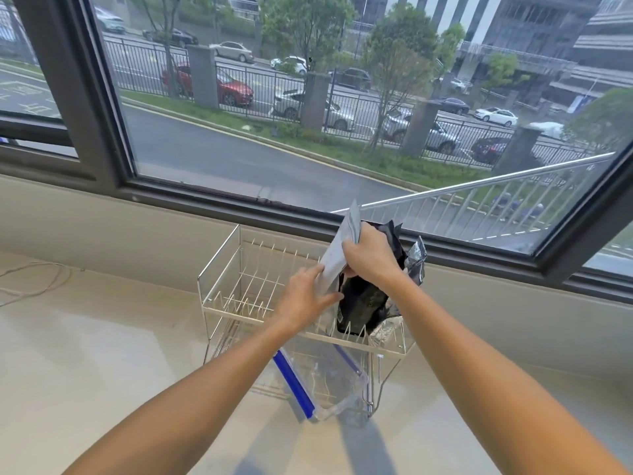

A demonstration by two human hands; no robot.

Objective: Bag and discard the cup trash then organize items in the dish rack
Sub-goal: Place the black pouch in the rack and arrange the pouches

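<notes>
Both hands over the wire dish rack, which sits on the pale counter near its back edge, by the window wall. R hand clenched round top of a grey-white pouch and a black foil bag standing at rack's right end. L hand pinches the pouch's lower edge, thumb under. Clear zip bag w/ blue strip hangs off rack's front right corner.
</notes>
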